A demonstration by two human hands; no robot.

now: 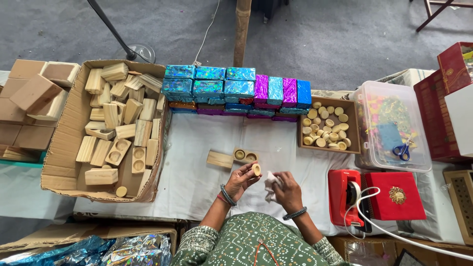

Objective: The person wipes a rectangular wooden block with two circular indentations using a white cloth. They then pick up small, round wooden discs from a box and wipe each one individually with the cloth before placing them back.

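Head view shows the left hand (240, 178) with its grip closed on a small round wooden disc (256, 170), pinched at the fingertips and tilted toward the person. Right hand (286, 189) holds a crumpled white cloth (270, 186) just beside the disc, its grip narrow around the fabric. Judging by this, the step in hand is wiping the disc — the cloth would need to meet its face while the left fingers keep it steady. Both forearms come up from the lap, wrists bent inward, hands near each other above the white-covered table (197, 177). Just beyond lie a plain wooden block (219, 159) and a block with two round hollows (245, 155). Farther out: a tray of discs (327, 127), a row of shiny wrapped boxes (236, 91), and a cardboard box of wooden blocks (106, 130).
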